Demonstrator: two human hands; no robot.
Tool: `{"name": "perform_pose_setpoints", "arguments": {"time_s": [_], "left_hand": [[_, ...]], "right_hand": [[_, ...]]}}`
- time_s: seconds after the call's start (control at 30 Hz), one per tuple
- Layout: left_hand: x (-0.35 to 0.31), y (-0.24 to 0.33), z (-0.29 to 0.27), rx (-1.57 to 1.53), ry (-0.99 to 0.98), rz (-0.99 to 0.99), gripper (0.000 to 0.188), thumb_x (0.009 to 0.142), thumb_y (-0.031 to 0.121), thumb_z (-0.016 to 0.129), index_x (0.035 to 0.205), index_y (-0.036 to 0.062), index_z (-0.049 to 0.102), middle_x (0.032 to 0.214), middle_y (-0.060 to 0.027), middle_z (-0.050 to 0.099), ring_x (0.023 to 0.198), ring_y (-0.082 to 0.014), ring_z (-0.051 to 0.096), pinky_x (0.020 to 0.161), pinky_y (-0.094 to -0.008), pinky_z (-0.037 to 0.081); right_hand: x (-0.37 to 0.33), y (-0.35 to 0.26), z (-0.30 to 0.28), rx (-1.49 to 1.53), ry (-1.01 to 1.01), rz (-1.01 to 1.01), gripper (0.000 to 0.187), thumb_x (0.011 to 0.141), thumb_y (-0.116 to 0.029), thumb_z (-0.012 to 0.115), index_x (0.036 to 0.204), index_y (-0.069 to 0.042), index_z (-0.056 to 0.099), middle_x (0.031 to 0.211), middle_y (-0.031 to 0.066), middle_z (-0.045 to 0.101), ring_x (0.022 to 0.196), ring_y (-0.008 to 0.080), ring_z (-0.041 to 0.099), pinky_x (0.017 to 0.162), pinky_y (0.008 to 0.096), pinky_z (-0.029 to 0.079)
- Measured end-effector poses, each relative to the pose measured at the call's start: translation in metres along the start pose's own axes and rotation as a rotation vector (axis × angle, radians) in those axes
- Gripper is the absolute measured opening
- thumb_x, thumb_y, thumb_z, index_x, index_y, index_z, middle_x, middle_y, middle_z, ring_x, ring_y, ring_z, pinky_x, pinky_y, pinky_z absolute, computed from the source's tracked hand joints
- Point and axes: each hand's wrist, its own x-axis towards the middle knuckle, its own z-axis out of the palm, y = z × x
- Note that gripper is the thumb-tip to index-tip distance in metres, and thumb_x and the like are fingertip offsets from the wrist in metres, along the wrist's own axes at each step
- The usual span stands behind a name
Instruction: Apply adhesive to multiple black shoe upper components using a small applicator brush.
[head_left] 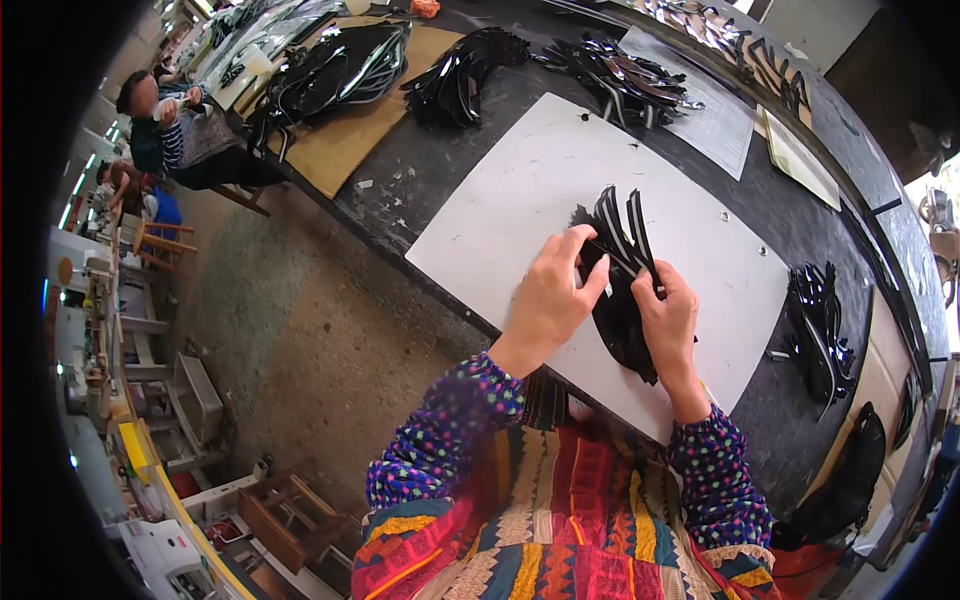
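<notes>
A bundle of flat black cut pieces with pale edges (620, 270) lies on a white board (520, 200) on the dark worktable. My left hand (556, 290) grips the left side of the bundle, fingers curled over its top edge. My right hand (668, 318) pinches the right side of the same bundle, thumb on top. The pieces fan out above my fingers. Both forearms wear colourful dotted sleeves.
More heaps of black pieces lie on the worktable: far middle (460, 75), far right (625, 85), far left on brown card (335, 65), and at the right edge (820, 335). A seated person (170, 125) works at the far left. Wooden stools and boxes (280, 510) stand on the floor.
</notes>
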Motion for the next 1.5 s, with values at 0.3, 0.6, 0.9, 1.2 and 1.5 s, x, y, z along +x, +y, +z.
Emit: {"name": "perform_pose_setpoints", "arguments": {"time_s": [0.3,0.6,0.9,1.2,1.5], "left_hand": [[-0.010,0.002,0.009,0.283,0.006,0.070,0.054,0.086,0.016,0.072,0.136,0.0192,0.051,0.122,-0.0120,0.053,0.098,-0.0320,0.064,0.079,-0.0423,0.056],[0.037,-0.010,0.021,0.112,0.044,-0.156,0.076,0.076,0.015,0.081,0.139,0.0055,0.040,0.130,-0.0292,0.051,0.120,-0.0424,0.054,0.101,-0.0445,0.046],[0.069,-0.009,0.017,0.111,-0.157,-0.193,0.034,0.069,0.012,0.084,0.097,-0.0034,0.071,0.092,-0.0209,0.073,0.086,-0.0332,0.072,0.080,-0.0376,0.055],[0.083,-0.051,-0.047,0.245,-0.226,-0.077,0.025,0.070,0.009,0.082,0.090,0.0001,0.069,0.082,-0.0089,0.072,0.076,-0.0175,0.069,0.073,-0.0312,0.055],[0.119,-0.057,-0.110,1.125,0.139,-0.004,0.059,0.074,0.029,0.084,0.128,0.0246,0.060,0.136,-0.0044,0.053,0.128,-0.0290,0.045,0.101,-0.0571,0.035]], "right_hand": [[0.014,0.011,-0.016,0.272,-0.028,0.159,0.023,0.093,-0.013,0.058,0.091,0.008,0.065,0.068,-0.0004,0.057,0.065,0.0055,0.046,0.056,0.0262,0.039],[0.010,0.024,-0.005,0.431,0.000,0.089,0.021,0.094,-0.012,0.059,0.091,0.007,0.066,0.070,-0.0013,0.057,0.066,0.0051,0.046,0.059,0.0251,0.040],[0.010,0.024,-0.014,0.497,0.005,0.070,0.021,0.095,-0.012,0.059,0.089,0.006,0.067,0.072,-0.0011,0.060,0.067,0.0043,0.048,0.059,0.0231,0.040],[0.029,0.026,-0.128,0.741,0.038,0.141,0.027,0.100,-0.016,0.053,0.104,0.008,0.066,0.093,0.0171,0.073,0.074,0.0217,0.073,0.070,0.0312,0.063],[-0.041,-0.012,-0.108,-0.555,0.061,-0.460,0.032,0.093,-0.012,0.064,0.119,0.006,0.059,0.103,0.0142,0.066,0.086,0.0263,0.066,0.071,0.0358,0.054]]}}
